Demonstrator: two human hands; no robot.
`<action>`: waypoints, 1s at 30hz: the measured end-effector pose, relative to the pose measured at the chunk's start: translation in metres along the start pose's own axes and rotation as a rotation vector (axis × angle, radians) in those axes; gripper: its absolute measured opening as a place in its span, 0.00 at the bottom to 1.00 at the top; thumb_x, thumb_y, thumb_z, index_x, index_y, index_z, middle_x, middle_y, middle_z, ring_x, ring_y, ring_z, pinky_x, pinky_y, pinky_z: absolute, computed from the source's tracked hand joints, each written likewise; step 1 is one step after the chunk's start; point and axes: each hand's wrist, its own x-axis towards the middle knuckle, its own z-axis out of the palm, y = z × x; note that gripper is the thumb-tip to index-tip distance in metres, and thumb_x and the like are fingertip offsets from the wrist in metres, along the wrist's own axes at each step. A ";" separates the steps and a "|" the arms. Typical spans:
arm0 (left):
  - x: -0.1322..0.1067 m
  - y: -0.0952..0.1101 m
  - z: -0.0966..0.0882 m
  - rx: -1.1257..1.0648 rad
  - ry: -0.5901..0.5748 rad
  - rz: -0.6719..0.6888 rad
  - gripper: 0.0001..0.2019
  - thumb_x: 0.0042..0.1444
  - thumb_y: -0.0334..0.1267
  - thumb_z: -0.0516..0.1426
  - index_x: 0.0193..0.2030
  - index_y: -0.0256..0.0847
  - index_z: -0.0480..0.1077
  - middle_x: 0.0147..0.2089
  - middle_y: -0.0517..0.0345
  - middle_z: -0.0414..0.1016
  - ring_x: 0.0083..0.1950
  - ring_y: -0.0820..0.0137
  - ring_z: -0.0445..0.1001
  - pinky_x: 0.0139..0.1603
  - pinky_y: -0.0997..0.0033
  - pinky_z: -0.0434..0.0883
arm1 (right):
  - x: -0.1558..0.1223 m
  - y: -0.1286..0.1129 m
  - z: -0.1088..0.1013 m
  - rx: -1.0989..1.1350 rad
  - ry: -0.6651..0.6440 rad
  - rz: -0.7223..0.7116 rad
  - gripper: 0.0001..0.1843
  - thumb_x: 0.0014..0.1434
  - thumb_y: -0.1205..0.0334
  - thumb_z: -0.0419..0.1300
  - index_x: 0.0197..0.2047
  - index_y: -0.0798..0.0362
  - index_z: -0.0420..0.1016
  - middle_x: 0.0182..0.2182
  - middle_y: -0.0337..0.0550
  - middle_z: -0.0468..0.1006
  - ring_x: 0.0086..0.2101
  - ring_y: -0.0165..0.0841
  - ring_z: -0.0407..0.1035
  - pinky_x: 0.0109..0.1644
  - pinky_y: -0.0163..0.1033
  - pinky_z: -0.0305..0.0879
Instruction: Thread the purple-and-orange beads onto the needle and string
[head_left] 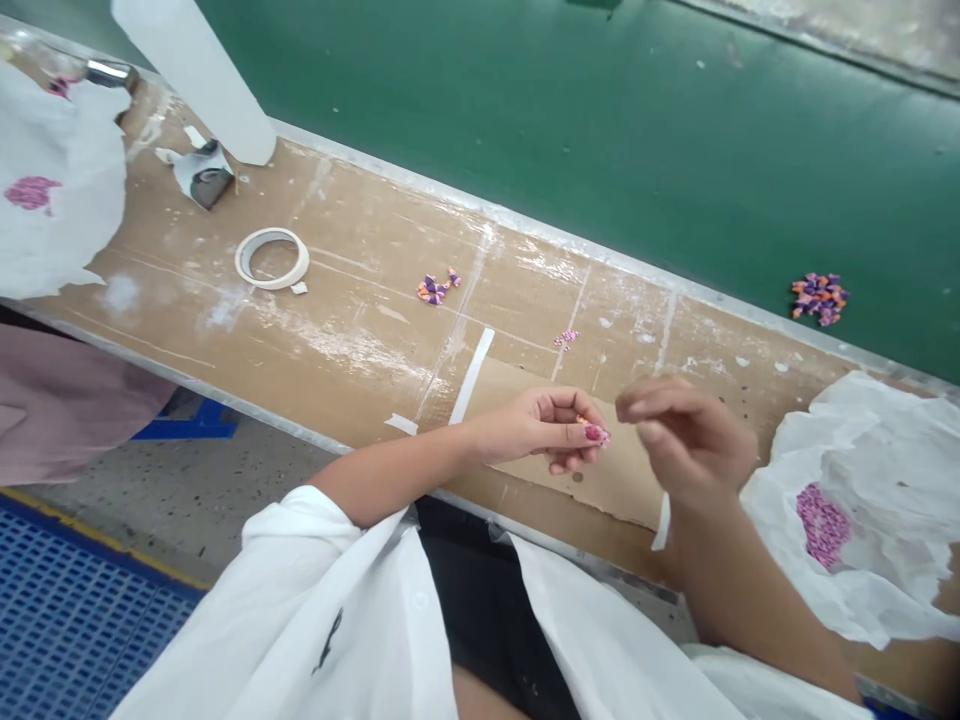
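My left hand is curled over the cardboard-covered bench, its fingers pinched on a tiny pink and orange piece. My right hand hovers just to its right, fingers bent and close together, smeared by motion; what it holds, if anything, I cannot make out. A few small purple and orange pieces lie on the bench beyond the hands, and a tinier pink cluster sits nearer.
A roll of white tape lies at the left. A white bag with pink pieces sits at the right, another white bag at the far left. A pile of purple pieces rests on the green belt.
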 end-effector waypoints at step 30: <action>0.009 0.007 -0.011 -0.223 0.492 0.081 0.12 0.59 0.40 0.53 0.28 0.39 0.56 0.21 0.67 0.58 0.18 0.84 0.53 0.19 0.82 0.47 | 0.161 0.088 0.148 -0.692 -0.736 -0.100 0.15 0.68 0.65 0.46 0.51 0.56 0.70 0.49 0.55 0.71 0.45 0.41 0.68 0.45 0.41 0.61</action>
